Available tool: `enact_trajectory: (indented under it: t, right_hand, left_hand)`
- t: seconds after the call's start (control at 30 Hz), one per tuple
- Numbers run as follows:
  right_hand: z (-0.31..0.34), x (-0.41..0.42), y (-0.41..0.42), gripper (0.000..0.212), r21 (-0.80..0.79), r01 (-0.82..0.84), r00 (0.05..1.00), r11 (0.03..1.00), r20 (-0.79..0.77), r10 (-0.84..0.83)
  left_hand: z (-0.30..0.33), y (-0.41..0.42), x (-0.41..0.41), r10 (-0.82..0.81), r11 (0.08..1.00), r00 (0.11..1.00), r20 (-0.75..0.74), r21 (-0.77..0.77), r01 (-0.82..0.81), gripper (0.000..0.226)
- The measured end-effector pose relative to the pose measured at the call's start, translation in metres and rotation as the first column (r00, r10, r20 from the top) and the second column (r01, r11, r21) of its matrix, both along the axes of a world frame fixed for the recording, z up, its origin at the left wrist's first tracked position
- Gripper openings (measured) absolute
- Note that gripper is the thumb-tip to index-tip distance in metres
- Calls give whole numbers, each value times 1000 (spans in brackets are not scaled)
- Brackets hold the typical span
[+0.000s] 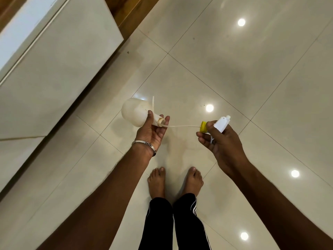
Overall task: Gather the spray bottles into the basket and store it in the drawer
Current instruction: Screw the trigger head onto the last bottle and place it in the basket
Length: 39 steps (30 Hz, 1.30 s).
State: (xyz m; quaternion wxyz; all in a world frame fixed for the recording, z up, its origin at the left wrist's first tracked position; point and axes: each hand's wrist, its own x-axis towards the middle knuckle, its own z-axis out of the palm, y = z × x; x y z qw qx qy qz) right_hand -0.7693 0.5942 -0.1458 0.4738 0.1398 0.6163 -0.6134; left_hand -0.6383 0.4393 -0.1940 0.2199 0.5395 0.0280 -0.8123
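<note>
My left hand grips a white translucent spray bottle by its neck, held sideways with its open mouth toward the right. My right hand holds the white spray head, which has a yellow screw collar. The head is off the bottle. Its thin white dip tube runs left from the collar, and the tube's tip sits at the bottle's mouth. No basket or open drawer is in view.
Glossy beige floor tiles reflect several ceiling lights. A white cabinet front with a wooden plinth runs along the left. My bare feet stand below the hands.
</note>
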Motion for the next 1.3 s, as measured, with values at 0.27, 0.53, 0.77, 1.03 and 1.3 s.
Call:
enact_trajectory:
  t: [0.27, 0.53, 0.77, 1.03, 1.3]
  right_hand:
    - [8, 20, -21, 26, -95, 274, 950, 957, 180, -254]
    - [6, 39, -50, 21, -104, 326, 934, 940, 186, -303]
    - [2, 55, -58, 21, -88, 130, 991, 988, 8, -130]
    - [9, 47, -46, 9, -47, -20, 963, 999, -269, 7]
    - [14, 40, -20, 5, -6, -163, 955, 987, -253, 157]
  left_hand:
    - [0, 9, -6, 9, 999, 1000, 25, 41, -10, 43]
    - [2, 26, -11, -12, 998, 999, 45, 60, 9, 17]
    - [4, 35, -10, -17, 1000, 1000, -8, 19, 17, 26]
    - [3, 30, 1, -36, 999, 999, -17, 35, 37, 24]
    - [0, 11, 15, -6, 1000, 1000, -5, 17, 6, 43]
